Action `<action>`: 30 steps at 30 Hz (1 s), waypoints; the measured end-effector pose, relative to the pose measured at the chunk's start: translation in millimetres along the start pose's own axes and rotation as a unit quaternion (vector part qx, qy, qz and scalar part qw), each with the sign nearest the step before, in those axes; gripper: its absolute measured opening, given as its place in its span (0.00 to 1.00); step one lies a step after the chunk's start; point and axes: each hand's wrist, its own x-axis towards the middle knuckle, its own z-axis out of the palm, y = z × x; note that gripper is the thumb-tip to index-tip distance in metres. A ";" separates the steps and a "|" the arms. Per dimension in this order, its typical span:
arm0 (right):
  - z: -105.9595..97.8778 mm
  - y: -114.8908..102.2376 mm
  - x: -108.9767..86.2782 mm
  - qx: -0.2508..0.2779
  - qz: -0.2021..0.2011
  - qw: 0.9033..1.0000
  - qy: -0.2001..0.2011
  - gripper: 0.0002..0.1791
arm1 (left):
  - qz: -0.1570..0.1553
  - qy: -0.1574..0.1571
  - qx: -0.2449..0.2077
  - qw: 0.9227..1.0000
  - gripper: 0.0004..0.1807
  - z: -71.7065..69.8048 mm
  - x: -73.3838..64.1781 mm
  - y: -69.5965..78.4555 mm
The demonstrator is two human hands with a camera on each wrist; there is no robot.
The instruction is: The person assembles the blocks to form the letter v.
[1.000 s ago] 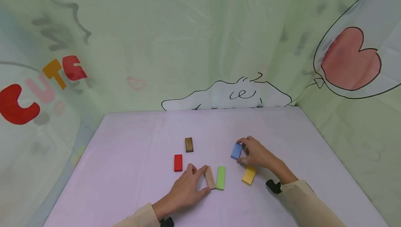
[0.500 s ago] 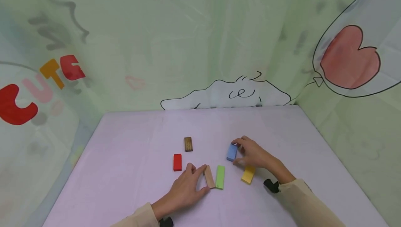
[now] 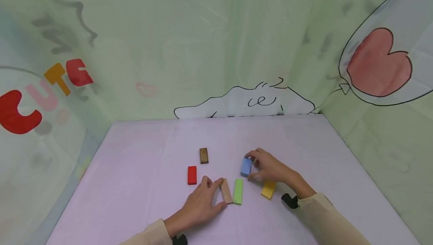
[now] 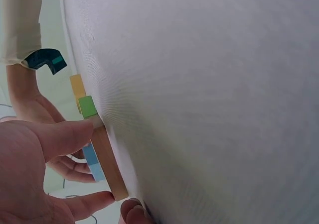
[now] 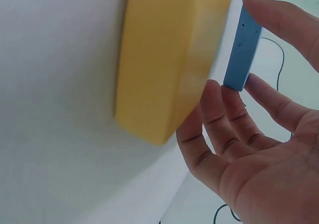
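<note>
My left hand (image 3: 201,204) pinches a plain wooden block (image 3: 226,191) by its two ends, thumb at the near end and forefinger at the far one. Just right of it lies a light green block (image 3: 238,192), close at the near end. In my right hand (image 3: 272,167) a blue block (image 3: 246,167) is held between thumb and fingers, beyond and slightly right of the green one. The right wrist view shows the thumb on one end of the blue block (image 5: 242,50) and fingertips at the other. A yellow block (image 3: 268,190) lies below the right hand, partly covered by it.
A red block (image 3: 192,175) lies beyond the left hand, and a dark brown block (image 3: 203,155) farther back. The pale table (image 3: 142,155) ends at printed cloth walls (image 3: 203,49) at the back and sides.
My right hand has moved left with the blue block, bringing it nearer the green block. The left hand and the wooden block stay in place.
</note>
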 end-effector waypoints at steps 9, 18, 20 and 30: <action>2.0 -3.2 1.2 -0.003 -0.004 1.000 -0.017 0.35 | -0.001 -0.002 0.001 1.000 0.39 1.2 -0.8 1.3; 2.6 -7.8 2.2 0.008 -0.024 0.999 -0.032 0.34 | -0.004 -0.001 0.000 1.000 0.40 -0.9 0.1 1.6; 2.6 -8.1 1.9 0.005 -0.026 0.999 -0.032 0.34 | -0.003 0.000 0.002 1.000 0.40 -0.8 0.7 1.3; 5.2 -9.5 2.2 0.002 -0.027 0.999 -0.032 0.33 | -0.003 0.004 0.000 1.000 0.39 0.1 0.7 0.3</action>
